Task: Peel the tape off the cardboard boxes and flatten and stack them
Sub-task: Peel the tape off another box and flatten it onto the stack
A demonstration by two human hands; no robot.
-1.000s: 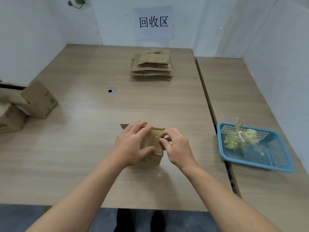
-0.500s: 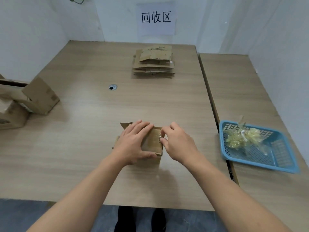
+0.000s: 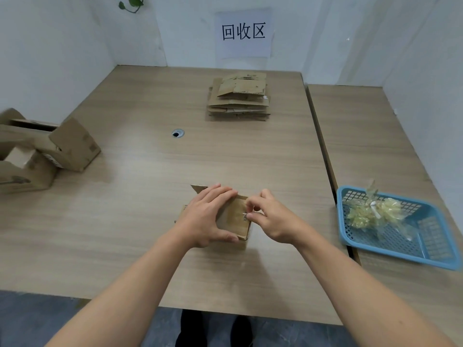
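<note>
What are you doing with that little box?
A person is peeling tape off a small box on the table. The left hand holds the box steady while the right hand pinches the tape at its edge. Flattened boxes sit in a stack at the back, tape wads lie in a blue basket, and more boxes wait on the left.

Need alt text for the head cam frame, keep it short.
The left hand grips a small box on a table while the right hand pinches tape at its right edge. A stack of flattened cardboard lies at the far side, unflattened cartons sit at the left, and a blue basket at the right holds wads of tape.
</note>
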